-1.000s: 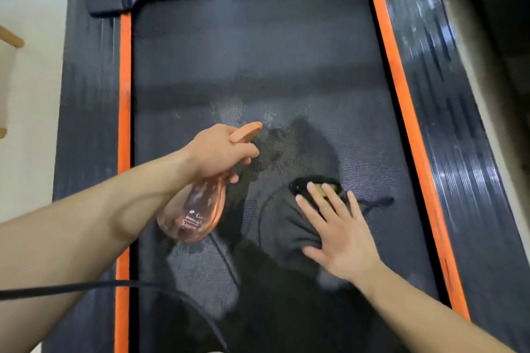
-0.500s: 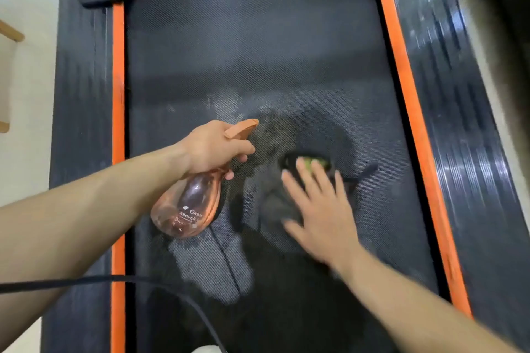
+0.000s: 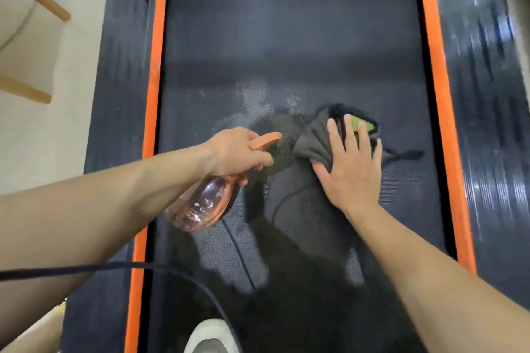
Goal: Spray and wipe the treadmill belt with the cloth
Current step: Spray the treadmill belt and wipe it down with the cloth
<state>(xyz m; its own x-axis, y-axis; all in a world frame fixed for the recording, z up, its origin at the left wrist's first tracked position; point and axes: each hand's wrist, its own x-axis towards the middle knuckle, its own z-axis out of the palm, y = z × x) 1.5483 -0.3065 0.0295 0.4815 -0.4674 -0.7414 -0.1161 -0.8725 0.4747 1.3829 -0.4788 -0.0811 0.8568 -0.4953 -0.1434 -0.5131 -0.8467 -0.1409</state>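
The treadmill belt (image 3: 286, 23) runs from near to far down the middle of the view. A grey cloth (image 3: 314, 137) with a green patch (image 3: 362, 125) at its far edge lies bunched on it about halfway along, a little right of centre. The right hand (image 3: 350, 169) lies flat on the cloth, fingers straight and spread, palm pressing it onto the belt; the thumb sits at the cloth's near left edge. Just left of it, the left hand (image 3: 238, 152) is curled round the neck of a clear orange spray bottle (image 3: 200, 203) held above the belt, its nozzle aimed towards the cloth. I cannot tell whether a finger is squeezing the trigger. A blotchy wet patch (image 3: 258, 106) shows on the belt just beyond the bottle and left of the cloth, so spraying has begun and wiping looks to be under way at that spot. The far stretch of belt looks dull and dry, and the near stretch is in shadow, so most of the surface is probably left to do. Orange strips (image 3: 437, 94) border the belt on both sides, with dark ribbed side rails (image 3: 487, 94) outside them. A black cable (image 3: 129, 265) crosses the near left, and the toe of a pale shoe (image 3: 212, 335) shows at the near edge.
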